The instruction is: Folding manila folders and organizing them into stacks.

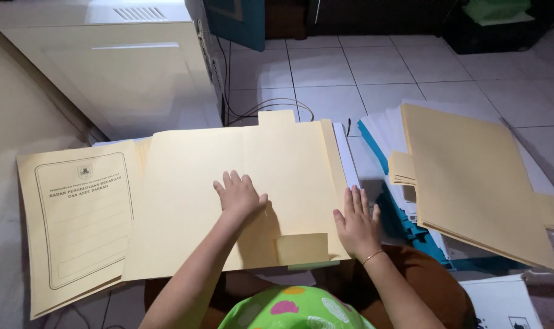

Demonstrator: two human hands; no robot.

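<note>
White tiled floor (374,73), left hand (240,196) flat mid-folder (185,207), right hand (355,224) spread at its right edge

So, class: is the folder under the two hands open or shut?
Open. The folder lies spread flat, its flaps folded out at top and bottom, with the left hand and right hand pressing it.

The arms were bare, with no sleeves showing down to the frame's edge. The right hand (356,226) wore 1 thin bracelet (372,257) at the wrist; the left hand (240,196) wore nothing. Below sat a bright green garment (295,309) with pink, orange and white blobs, and brown cloth (429,286) beside it.
</note>
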